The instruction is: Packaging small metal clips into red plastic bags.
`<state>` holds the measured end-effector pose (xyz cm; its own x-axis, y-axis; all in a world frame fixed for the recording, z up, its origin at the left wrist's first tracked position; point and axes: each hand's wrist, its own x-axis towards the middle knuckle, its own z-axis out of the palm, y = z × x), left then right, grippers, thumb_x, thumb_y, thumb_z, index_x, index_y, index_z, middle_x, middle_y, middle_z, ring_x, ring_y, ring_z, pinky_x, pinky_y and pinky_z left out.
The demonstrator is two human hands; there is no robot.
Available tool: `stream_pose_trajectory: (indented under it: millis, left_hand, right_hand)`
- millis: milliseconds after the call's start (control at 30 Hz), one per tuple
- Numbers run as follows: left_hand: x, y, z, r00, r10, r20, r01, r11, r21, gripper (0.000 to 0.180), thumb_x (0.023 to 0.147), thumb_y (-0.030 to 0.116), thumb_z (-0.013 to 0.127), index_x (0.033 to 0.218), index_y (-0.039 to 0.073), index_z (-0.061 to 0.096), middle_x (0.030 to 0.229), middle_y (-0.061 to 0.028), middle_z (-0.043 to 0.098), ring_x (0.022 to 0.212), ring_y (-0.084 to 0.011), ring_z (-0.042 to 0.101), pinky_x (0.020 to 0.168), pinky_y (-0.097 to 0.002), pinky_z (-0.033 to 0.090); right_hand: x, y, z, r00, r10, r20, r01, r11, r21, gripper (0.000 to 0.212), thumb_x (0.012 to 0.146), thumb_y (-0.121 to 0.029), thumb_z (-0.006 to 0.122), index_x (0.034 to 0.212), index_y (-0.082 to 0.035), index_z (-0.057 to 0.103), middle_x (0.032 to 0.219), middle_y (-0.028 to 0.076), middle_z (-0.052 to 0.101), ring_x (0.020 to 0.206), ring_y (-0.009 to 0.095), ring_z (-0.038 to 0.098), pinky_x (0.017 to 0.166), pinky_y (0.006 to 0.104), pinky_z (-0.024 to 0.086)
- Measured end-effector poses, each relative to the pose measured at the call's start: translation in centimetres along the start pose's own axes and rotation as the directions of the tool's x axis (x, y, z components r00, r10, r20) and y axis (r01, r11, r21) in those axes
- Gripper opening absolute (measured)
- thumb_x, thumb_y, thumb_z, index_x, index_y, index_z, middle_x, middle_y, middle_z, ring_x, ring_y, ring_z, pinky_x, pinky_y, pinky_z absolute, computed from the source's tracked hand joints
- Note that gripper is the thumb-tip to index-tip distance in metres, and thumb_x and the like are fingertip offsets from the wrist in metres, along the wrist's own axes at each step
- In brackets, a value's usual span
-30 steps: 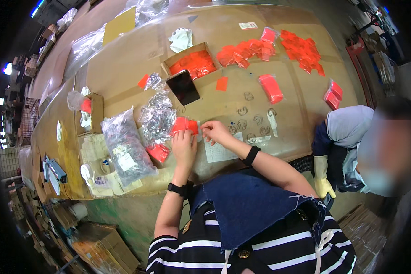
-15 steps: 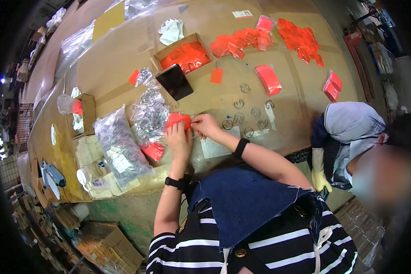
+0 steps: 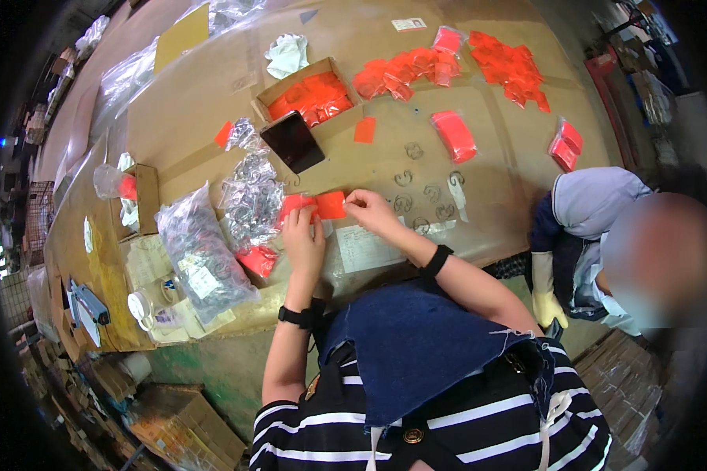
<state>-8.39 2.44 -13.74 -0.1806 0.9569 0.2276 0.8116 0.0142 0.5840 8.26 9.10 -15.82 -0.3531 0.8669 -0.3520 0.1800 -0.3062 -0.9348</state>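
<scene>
My left hand [image 3: 302, 243] rests on flat red packets [image 3: 296, 204] near the table's front edge, its bent fingertips pressed onto them. A flat red packet [image 3: 331, 205] lies just right of those fingers. At its right edge my right hand [image 3: 371, 212] is closed in a pinch, thumb and forefinger together. What lies under my left palm is hidden. Left of my left hand are a heap of clear bags with metal rings [image 3: 251, 196] and another red packet [image 3: 258, 261]. A printed sheet [image 3: 369, 249] lies below my right wrist.
Beyond stand a cardboard box of red packets [image 3: 265, 104] and a dark phone [image 3: 293, 142] leaning on it. Loose metal rings [image 3: 432, 193] and red bundles [image 3: 453, 136] lie to the right. A full plastic sack [image 3: 204, 259] lies left. Another person [image 3: 597, 204] is at the right.
My right hand has moved slightly right, away from my left hand, and a red packet now shows between them. My left hand stays on the red packets. The view has shifted a little.
</scene>
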Motion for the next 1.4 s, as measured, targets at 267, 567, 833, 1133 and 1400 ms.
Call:
stream_pose_trajectory:
  millis: [267,567,833,1133,1400]
  left_hand:
    - [0.0,5.2,-1.8,0.981,-0.025,0.191,0.107,0.894,-0.434,0.03,0.085,0.011,0.068,0.113,0.002,0.063,0.099,-0.0123,0.066,0.091,-0.0241,0.063,0.078,-0.0349,0.049]
    - [-2.0,3.2,-1.2,0.861,-0.29,0.417,0.508,0.502,-0.7,0.027,0.092,0.012,0.062,0.114,-0.004,0.063,0.094,-0.0055,0.068,0.083,-0.0104,0.064,0.074,-0.026,0.051]
    - [-4.2,0.1,-6.2,0.996,0.082,-0.037,-0.071,0.967,0.243,0.022,0.08,0.006,0.066,0.101,0.002,0.065,0.096,-0.0118,0.066,0.091,-0.0328,0.06,0.082,-0.0407,0.049]
    - [-1.6,7.1,-5.6,0.997,0.004,0.079,0.024,0.936,-0.35,0.024,0.087,0.005,0.06,0.11,0.0,0.065,0.108,-0.0157,0.066,0.099,-0.03,0.064,0.087,-0.0343,0.049]
    - [-0.7,7.8,-3.9,0.826,-0.094,0.556,0.499,0.583,-0.642,0.03,0.093,0.003,0.056,0.122,-0.005,0.059,0.113,-0.0108,0.066,0.103,-0.0146,0.062,0.09,-0.0279,0.05]
  right_hand:
    - [-4.0,-3.3,-2.8,0.977,0.014,0.213,-0.064,0.971,0.23,0.012,0.094,-0.019,0.058,0.093,-0.007,0.059,0.075,-0.004,0.057,0.062,0.004,0.05,0.053,0.0208,0.041]
    - [-5.1,-3.5,-2.0,0.954,0.048,0.296,-0.143,0.94,0.309,0.015,0.096,-0.023,0.055,0.093,-0.008,0.059,0.078,-0.003,0.057,0.069,0.005,0.054,0.057,0.0217,0.044]
    - [-6.2,-4.1,-4.3,0.974,0.13,0.185,-0.181,0.939,0.293,0.009,0.09,-0.015,0.061,0.087,-0.007,0.058,0.076,-0.002,0.058,0.062,0.006,0.056,0.053,0.0217,0.045]
    - [-6.7,-4.1,-4.1,0.982,0.023,0.186,-0.043,0.993,0.106,0.011,0.092,-0.015,0.06,0.085,-0.007,0.054,0.072,-0.003,0.053,0.059,0.005,0.047,0.053,0.0212,0.04]
    - [-7.4,-5.2,-4.2,0.959,-0.101,0.266,0.037,0.971,0.236,0.015,0.096,-0.018,0.055,0.085,-0.008,0.055,0.068,-0.004,0.052,0.058,0.005,0.049,0.051,0.0205,0.04]
